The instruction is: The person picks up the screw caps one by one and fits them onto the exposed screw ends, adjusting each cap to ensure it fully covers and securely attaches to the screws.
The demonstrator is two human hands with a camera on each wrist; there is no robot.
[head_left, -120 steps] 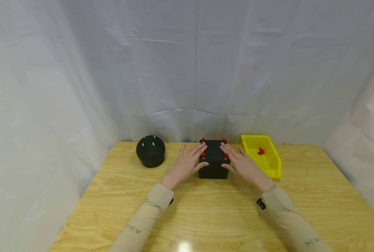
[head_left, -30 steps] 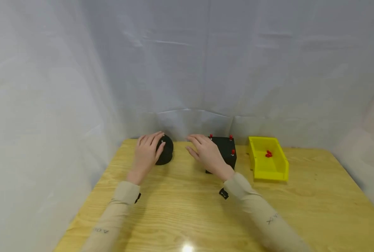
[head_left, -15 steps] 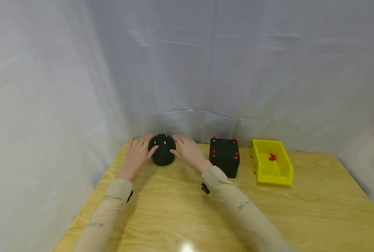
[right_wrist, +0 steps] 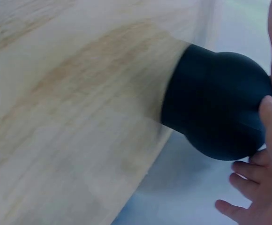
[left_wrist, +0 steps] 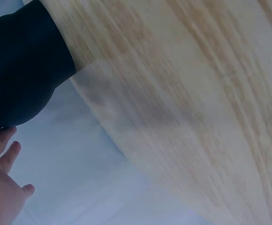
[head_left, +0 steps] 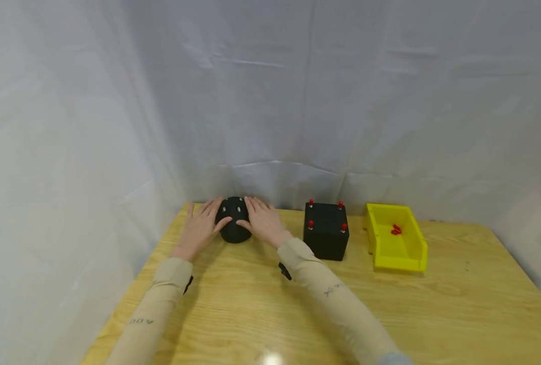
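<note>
Left hand: I see my left hand (head_left: pixel 200 226) set against the left flank of the black dome (head_left: pixel 234 220), fingers nearly straight and spread; the thumb lies on the near-left curve.
Left grip: wide open, a flat contact, nothing enclosed. In the left wrist view I see the fingertips (left_wrist: pixel 4 140) just at the lower edge of the black dome (left_wrist: pixel 23 65); I cannot tell there how firmly they press.
Right hand: I see my right hand (head_left: pixel 261 222) laid on the right flank of the dome, fingers extended over its top right, thumb on the near side.
Right grip: open, fingers only gently bent to follow the curve. In the right wrist view the thumb touches the side of the black dome (right_wrist: pixel 215 108) and the fingers (right_wrist: pixel 248 171) reach under its far bulge.
Dome position: it stands on the table (head_left: pixel 298 304) at the far left corner, close to the white curtain (head_left: pixel 270 101), cupped between both hands; small pale studs show on its top.
Black box: I see the black box (head_left: pixel 325 236) to the right of the dome, apart from my hands, with four red pegs (head_left: pixel 310 223) on its top.
Yellow bin: the yellow bin (head_left: pixel 414 251) sits right of the box and holds a few red pieces (head_left: pixel 395 229).
</note>
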